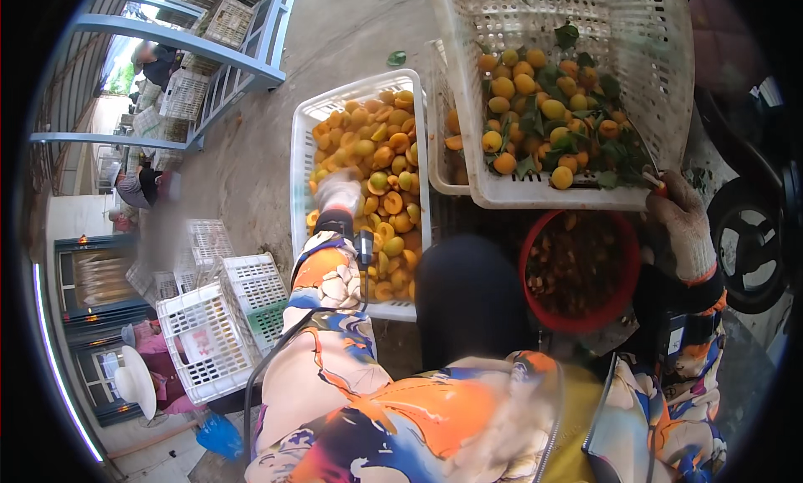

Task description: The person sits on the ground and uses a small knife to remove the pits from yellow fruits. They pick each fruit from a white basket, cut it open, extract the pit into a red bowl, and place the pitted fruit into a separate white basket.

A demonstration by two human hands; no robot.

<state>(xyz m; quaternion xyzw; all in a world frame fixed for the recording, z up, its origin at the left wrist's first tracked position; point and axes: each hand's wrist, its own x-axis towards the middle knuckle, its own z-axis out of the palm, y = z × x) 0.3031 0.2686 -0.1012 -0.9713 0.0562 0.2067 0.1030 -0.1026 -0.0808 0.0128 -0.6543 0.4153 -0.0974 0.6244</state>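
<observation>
My left hand [339,191], in a pale glove and blurred, is over halved apricots [389,201] in a white plastic crate [298,244]. Whether its fingers hold a fruit cannot be told. At the front right corner of a tilted, stained white crate [564,199], my right hand [684,222], in a soiled knit glove, grips a small knife [657,185] with some red on it. Whole apricots [553,110] and green leaves [532,119] lie inside that crate. Below it stands a red bucket [524,276] containing dark, wet-looking scraps.
Another crate [442,185] is partly under the tilted one. My dark-clad knee [473,301] is between the left crate and bucket. A wheel [749,244] stands at right. White crates [207,345] and a person in a white hat [138,382] are at left, near a blue metal frame [182,41].
</observation>
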